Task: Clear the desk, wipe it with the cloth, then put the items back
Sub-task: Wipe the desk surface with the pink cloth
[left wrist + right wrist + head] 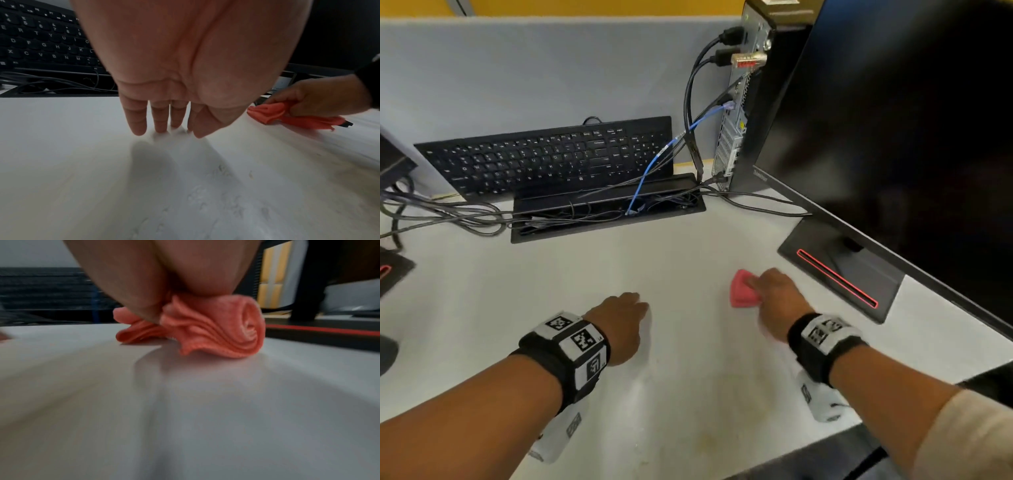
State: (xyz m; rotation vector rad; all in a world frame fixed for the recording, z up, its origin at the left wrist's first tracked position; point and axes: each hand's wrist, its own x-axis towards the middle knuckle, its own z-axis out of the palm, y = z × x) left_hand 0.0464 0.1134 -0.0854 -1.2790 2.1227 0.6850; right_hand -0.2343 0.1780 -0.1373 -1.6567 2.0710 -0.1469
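Observation:
A bunched pink cloth (pixel 743 291) lies on the white desk (pixel 671 260), just left of the monitor base. My right hand (pixel 774 298) grips the cloth (pixel 216 331) and holds it down on the desktop; the left wrist view shows the fingers curled round the cloth (pixel 267 112). My left hand (pixel 619 322) rests to the left of it, with its straight fingers (pixel 139 120) pointing down and touching the bare desk (pixel 82 146). A black keyboard (pixel 551 157) leans against the grey partition at the back.
A big black monitor (pixel 893 120) on a stand with a red-lined base (pixel 842 274) fills the right side. A small computer (pixel 743 102) with cables stands behind it. An open cable tray (pixel 606 209) and loose cables (pixel 441 212) lie at the back and left.

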